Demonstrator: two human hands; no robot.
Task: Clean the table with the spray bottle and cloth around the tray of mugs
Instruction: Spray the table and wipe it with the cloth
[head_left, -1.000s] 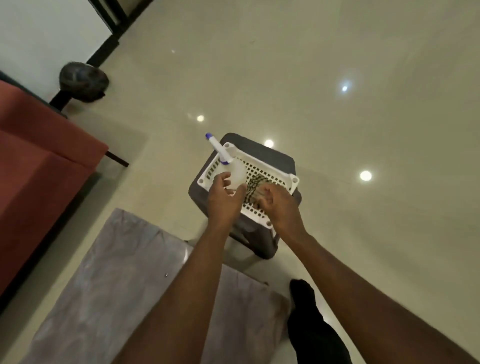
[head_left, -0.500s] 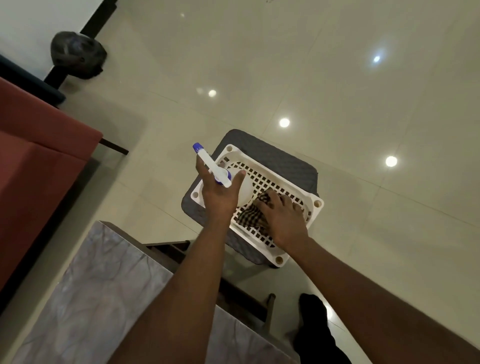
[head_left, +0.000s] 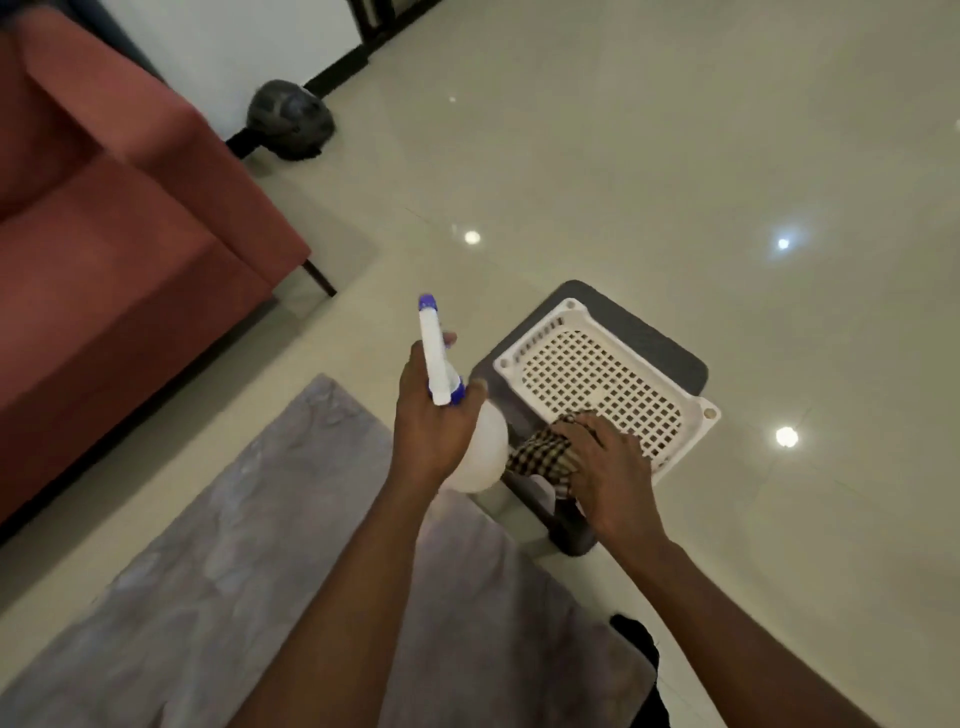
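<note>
I'm showing both forearms bare right to the frame's edge, no sleeves, no watch or rings on my left hand (head_left: 431, 426) or right hand (head_left: 608, 473). Below, I'm wearing something dark (head_left: 636, 636).

White spray bottle (head_left: 480, 452) with blue nozzle; brown-and-cream checked cloth (head_left: 543, 457); white perforated basket (head_left: 602, 384) at one o'clock; red sofa (head_left: 119, 249).

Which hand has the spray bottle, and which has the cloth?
The left hand grips the white spray bottle, lifted beside the basket. The right hand clutches the checked cloth at the basket's near edge.
</note>
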